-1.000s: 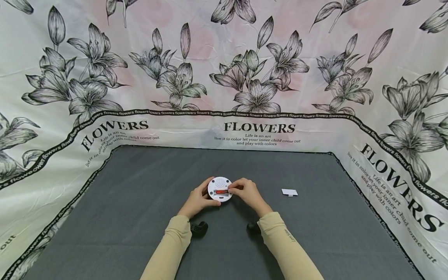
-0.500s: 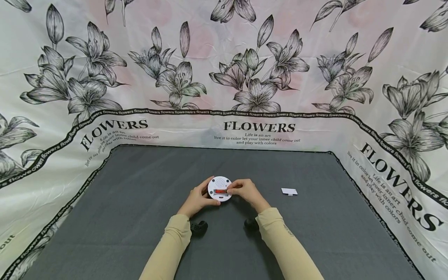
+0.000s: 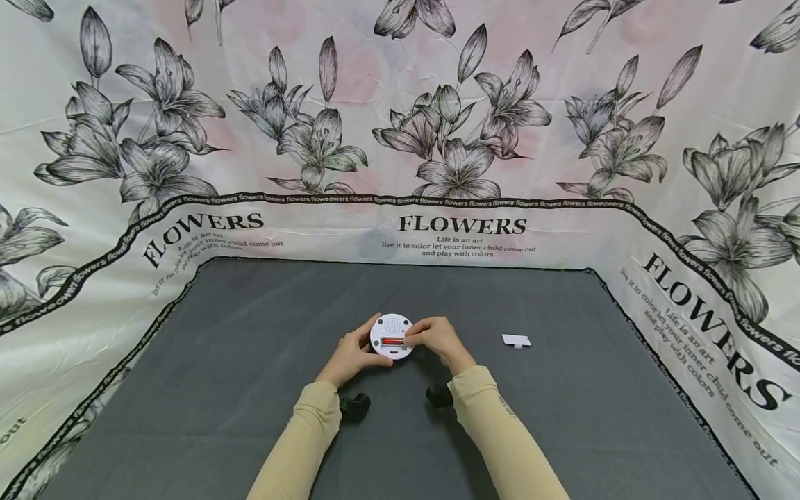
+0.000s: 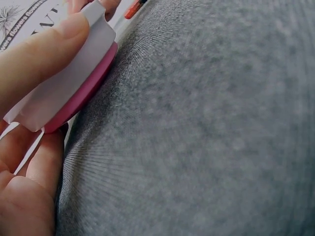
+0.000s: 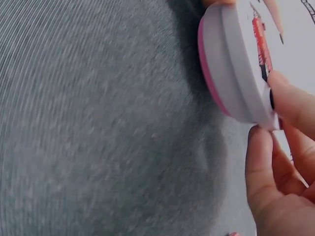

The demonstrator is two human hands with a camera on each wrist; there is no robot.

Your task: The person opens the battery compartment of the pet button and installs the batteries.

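**A small table set up for filming**

This looks like a made-up recording corner, not a real room in a home. A flat table top with a dark grey felt cover (image 3: 250, 389) sits inside three walls of white cloth printed with black lily flowers (image 3: 437, 104). The cloth shows the word "FLOWERS" in big letters.

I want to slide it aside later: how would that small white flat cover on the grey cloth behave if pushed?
The small white flat cover looks thin and probably light, so it should slide rather than roll. The grey cloth looks textured and may drag on it. Lying flat, its edge might be hard to pinch.
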